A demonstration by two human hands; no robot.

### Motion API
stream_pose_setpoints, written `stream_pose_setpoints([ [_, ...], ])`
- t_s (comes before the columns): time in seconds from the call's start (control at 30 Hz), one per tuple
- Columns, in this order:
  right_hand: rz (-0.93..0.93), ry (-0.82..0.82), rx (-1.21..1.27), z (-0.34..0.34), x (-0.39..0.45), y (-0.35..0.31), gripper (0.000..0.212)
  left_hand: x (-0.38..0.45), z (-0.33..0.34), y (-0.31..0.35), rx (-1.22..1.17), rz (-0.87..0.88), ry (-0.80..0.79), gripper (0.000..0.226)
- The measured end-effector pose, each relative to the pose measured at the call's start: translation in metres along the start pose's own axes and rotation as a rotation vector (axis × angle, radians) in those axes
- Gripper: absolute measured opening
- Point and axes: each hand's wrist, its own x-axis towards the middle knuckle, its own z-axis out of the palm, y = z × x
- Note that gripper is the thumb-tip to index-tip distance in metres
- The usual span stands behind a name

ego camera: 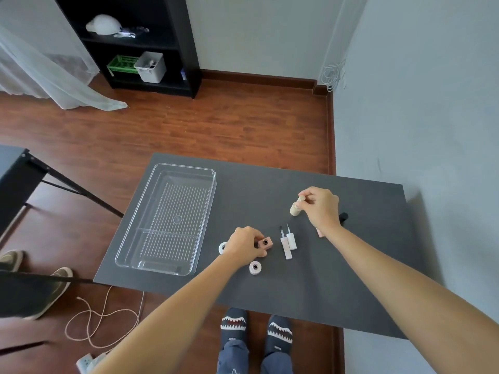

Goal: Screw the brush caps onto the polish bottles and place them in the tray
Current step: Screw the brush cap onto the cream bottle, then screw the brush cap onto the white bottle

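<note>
Beige polish bottle (295, 209) with matching cap upright on dark table (364, 279), right of centre; right hand (321, 207) pinches cap. Left hand (244, 244) grips pink square bottle (265, 243), neck open. Two white brush caps (287, 242) lie between hands. Two round bottles (255, 267) near left hand. Clear tray (127, 238) left. No legible labels.

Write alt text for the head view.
Over a dark table, the right hand grips the cap of a beige bottle while the left hand holds a pink square bottle. An empty clear tray sits left; two brush caps lie between the hands.
</note>
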Motion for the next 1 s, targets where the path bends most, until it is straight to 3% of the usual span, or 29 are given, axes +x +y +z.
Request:
stream_pose_setpoints([
  [0.17,0.014,0.01,0.02,0.003,0.0,0.001,0.013,0.002,0.007,0.0,0.001,-0.008,0.032,0.022],
  [0.33,0.067,-0.007,-0.154,0.006,-0.014,0.018,0.036,0.003,0.011,0.0,-0.01,-0.005,0.082,0.022],
  [0.57,0.108,-0.071,-0.501,0.011,-0.04,0.054,0.012,0.003,0.01,-0.007,-0.084,0.032,0.158,0.017],
  [0.7,-0.006,-0.035,-0.451,0.011,-0.049,0.05,0.024,0.001,0.008,-0.006,-0.125,0.046,0.187,0.017],
  [0.8,-0.106,-0.008,-0.288,0.019,-0.071,0.04,0.007,-0.001,0.007,-0.005,-0.147,0.047,0.226,0.017],
  [1.0,-0.015,-0.176,-0.456,0.05,-0.1,0.04,0.028,-0.003,0.001,-0.003,-0.198,0.091,0.235,0.017],
])
